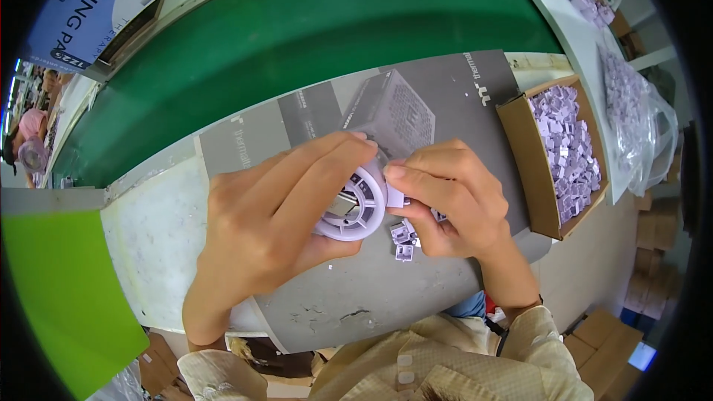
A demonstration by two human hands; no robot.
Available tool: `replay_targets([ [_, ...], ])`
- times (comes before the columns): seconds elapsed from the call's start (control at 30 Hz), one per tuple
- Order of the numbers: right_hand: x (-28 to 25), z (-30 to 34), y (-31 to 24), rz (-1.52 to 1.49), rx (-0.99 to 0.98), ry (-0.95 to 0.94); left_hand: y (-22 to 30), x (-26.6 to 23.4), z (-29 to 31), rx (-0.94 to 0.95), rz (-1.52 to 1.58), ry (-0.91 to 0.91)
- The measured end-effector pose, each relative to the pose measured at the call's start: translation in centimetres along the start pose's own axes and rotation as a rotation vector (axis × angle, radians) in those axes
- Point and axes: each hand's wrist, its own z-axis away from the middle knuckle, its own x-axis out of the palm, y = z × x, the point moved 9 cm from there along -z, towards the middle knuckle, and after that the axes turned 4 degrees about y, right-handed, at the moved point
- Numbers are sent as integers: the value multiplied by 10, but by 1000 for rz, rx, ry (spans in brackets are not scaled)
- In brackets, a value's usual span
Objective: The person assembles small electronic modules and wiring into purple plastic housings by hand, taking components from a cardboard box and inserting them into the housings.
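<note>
My left hand [278,204] is wrapped round a lavender plastic housing [376,204]. Its ringed, spoked opening faces up toward me, and something metallic shows inside. At the housing's right side, my right hand [453,204] pinches a small lavender plastic piece [395,196] between thumb and fingers. The piece touches the housing's side; whether it is seated there I cannot tell. Below the right hand, several loose small lavender plastic parts [403,241] lie on the grey printed mat [349,289], partly covered by the fingers.
A cardboard box [529,167] full of small lavender parts [568,156] stands at the right. Beyond the mat runs a green conveyor belt [297,44]. A blue-and-white carton [82,7] is at far left, a bright green panel [67,289] nearer. Clear plastic bags [639,126] hang at far right.
</note>
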Motion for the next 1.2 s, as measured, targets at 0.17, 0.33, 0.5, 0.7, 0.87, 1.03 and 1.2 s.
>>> replay_targets([
  [0.17,-2,-10,0,17,24,-7,-4,-4,-1,-28,31,-10],
  [0.33,-4,4,18,103,176,27,-14,5,-3,-4,-37,-61],
  [0.5,-4,4,23,229,171,23,-36,9,5,-140,-9,-96],
  [0.7,-11,-1,38,307,300,99,-81,-9,2,-353,131,45],
  [0.87,8,18,59,182,481,-178,-148,-84,21,-459,-333,210],
  [1.03,35,41,46,-41,616,-530,-225,-122,64,-659,-499,227],
  [1.2,44,48,48,-13,592,-547,-300,-100,116,-744,-488,109],
])
